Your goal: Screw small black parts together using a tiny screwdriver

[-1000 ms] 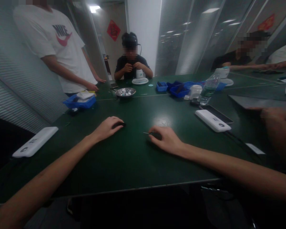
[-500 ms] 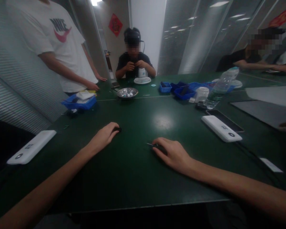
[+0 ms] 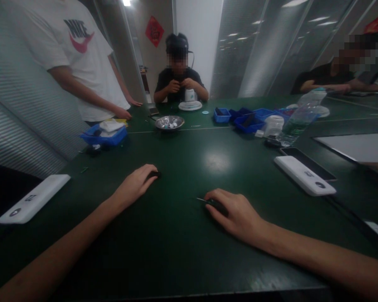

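Observation:
My left hand [image 3: 135, 183] rests palm down on the dark green table [image 3: 182, 235], fingers curled over a small black object [image 3: 155, 174] that peeks out at the fingertips. My right hand [image 3: 236, 214] lies a little nearer and to the right, closed round a dark-handled tool [image 3: 214, 204] whose thin metal tip [image 3: 200, 199] points left. The two hands are about a hand's width apart.
White flat devices lie at the left edge [image 3: 31, 198] and right [image 3: 304, 175], beside a dark phone [image 3: 305, 157]. Further back: a blue bin [image 3: 103, 135], a metal bowl [image 3: 169, 122], more blue trays [image 3: 247, 119], a water bottle [image 3: 299, 119]. A person in a white shirt [image 3: 82, 54] leans on the table; others sit beyond.
The view has tilted and shifted, so both hands sit lower in frame. The blurred arm at the right edge has pulled out of view. My hands keep the same grips.

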{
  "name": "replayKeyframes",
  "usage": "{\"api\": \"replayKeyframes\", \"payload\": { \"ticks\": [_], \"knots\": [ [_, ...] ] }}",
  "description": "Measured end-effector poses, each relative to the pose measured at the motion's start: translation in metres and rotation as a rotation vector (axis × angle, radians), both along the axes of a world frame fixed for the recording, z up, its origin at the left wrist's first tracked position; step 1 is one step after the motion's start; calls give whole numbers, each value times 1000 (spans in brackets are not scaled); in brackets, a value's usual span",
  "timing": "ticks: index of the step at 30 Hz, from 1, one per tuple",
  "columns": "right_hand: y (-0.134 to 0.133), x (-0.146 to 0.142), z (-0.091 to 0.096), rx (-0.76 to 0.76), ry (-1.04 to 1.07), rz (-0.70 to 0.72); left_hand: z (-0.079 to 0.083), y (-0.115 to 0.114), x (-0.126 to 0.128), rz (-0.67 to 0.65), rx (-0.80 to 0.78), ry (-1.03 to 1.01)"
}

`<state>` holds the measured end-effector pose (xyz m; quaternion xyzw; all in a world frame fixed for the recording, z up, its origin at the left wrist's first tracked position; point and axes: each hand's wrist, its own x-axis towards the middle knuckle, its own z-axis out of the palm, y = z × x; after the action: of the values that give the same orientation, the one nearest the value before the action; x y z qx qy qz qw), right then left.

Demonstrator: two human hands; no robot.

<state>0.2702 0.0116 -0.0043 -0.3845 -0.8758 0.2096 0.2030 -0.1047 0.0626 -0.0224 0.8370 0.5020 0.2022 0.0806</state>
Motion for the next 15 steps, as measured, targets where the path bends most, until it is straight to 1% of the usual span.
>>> {"api": "replayKeyframes", "payload": {
  "ticks": [2, 4, 7, 11, 15],
  "knots": [
    [0, -1, 2, 10, -15, 32, 2, 2, -7, 7, -11, 13],
    [2, -1, 4, 18, -11, 61, 4, 8, -20, 19, -19, 36],
    [8, -1, 6, 24, -6, 96, 6, 23, -53, 78, 5, 59],
    [21, -1, 6, 56, -29, 93, 4, 41, -103, 148, 36, 48],
    [27, -3, 5, 86, -41, 96, 2, 45, -139, 234, 50, 114]
  ]
}}
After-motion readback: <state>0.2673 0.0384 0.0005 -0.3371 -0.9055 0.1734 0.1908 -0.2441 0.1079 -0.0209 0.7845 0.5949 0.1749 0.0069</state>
